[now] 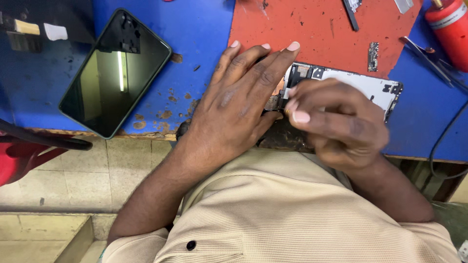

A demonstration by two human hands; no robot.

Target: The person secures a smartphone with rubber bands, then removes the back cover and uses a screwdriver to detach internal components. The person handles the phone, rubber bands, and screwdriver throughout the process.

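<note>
**Student:** Left hand (239, 104) first: we see it laid palm-down, fingers spread and nearly straight, pressing on the near end of the opened phone (363, 87). Is it gripping anything?

**Instructor:** No; we read it as open and flat, steadying the device against the bench. Right hand (336, 124) is curled over the middle of the phone, thumb and forefinger pinched together (a small yellowish speck shows at the pinch, but we cannot tell what it is, since the hand is blurred).

**Student:** Where does the phone lie?

**Instructor:** We find it at the bench's near edge, straddling the red mat (321, 29) and the blue work surface (195, 29). Only its far end, white with dark fittings, is exposed; both hands cover the rest.

**Student:** What surrounds it?

**Instructor:** To our left, well apart, a dark phone with a green rim (114, 73) lies screen-up on the blue surface. On the red mat we note a small circuit strip (373, 56) near the opened phone's far end, and a dark tool (351, 14) beyond. A red canister (451, 31) stands at the right corner, with tweezers (429, 58) beside it and a black cable (441, 141) trailing down the right edge. Our beige shirt (273, 209) fills the foreground.
</note>
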